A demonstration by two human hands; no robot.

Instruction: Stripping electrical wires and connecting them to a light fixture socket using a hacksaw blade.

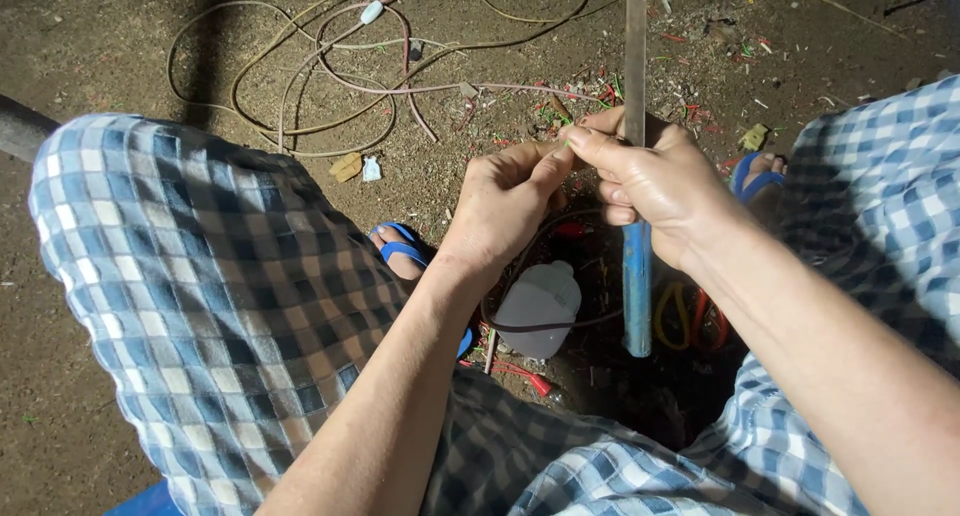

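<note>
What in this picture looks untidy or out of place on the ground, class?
Small red and green wire scraps lie scattered over the bare dirt ground beyond the hands, and long thin pale cables sprawl in loose tangled loops beside them. Nothing looks broken.

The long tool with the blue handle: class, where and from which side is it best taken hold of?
Probably the blue handle below the right hand: it is bare, straight and upright. Come from the right, since the left hand and a looped wire crowd its left.
</note>
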